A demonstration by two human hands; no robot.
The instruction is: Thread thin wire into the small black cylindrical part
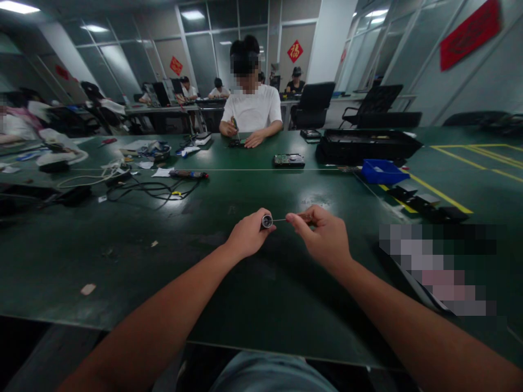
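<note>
My left hand (250, 233) is closed around a dark cylindrical piece (267, 221), whose round, metal-rimmed end faces me. From the right, a thin metal rod (279, 220) reaches to the side of that round end; whether it touches or enters cannot be made out. The rod's other end is pinched between the thumb and fingers of my right hand (322, 233). Both hands are raised a little above the green table (229, 305), and my fingers hide most of the cylinder.
Across the table a person in a white shirt (253, 109) works on a small part. A hard drive (289, 160) lies ahead, with a black case (368, 146) and blue bin (384, 171) to the right. A screwdriver-like tool (188, 174) and black cables (153, 191) lie left.
</note>
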